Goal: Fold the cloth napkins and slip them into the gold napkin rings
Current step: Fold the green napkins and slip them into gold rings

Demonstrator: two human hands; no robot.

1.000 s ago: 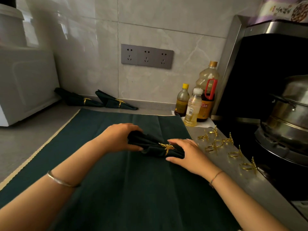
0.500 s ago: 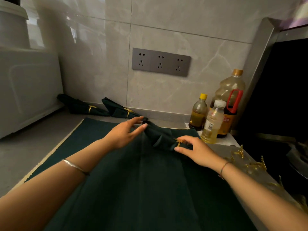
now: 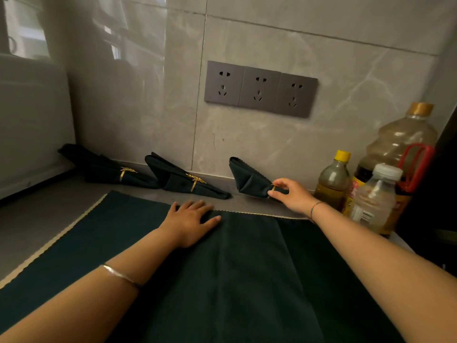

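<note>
Landmark: grey triple socket plate [image 3: 261,89] on the glossy marbled wall tile.

Below the plate, along the wall foot, three folded dark green napkins lie in a row, each a cone-like wedge of matte woven cloth. Far-left napkin [image 3: 103,167] and middle napkin [image 3: 178,178] each carry a gold ring with a leaf sprig, [image 3: 125,173] and [image 3: 195,183]. Third napkin [image 3: 249,180], directly under the plate, has its narrow end pinched between thumb and fingers of the right hand [image 3: 291,196]; a sliver of gold ring [image 3: 273,187] shows at the fingertips. Whether this napkin rests on the counter cannot be told.

Left hand [image 3: 191,221] lies flat, fingers spread, palm down, on a large dark green cloth [image 3: 235,280] with a cream scalloped hem, spread below the plate.

Right of the plate: three plastic bottles, bunched: yellow-capped [image 3: 333,180], white-capped [image 3: 376,196], big jug with red handle [image 3: 405,144].

Bare grey counter [image 3: 42,216] left of the cloth; a narrow strip between hem and napkins.
</note>
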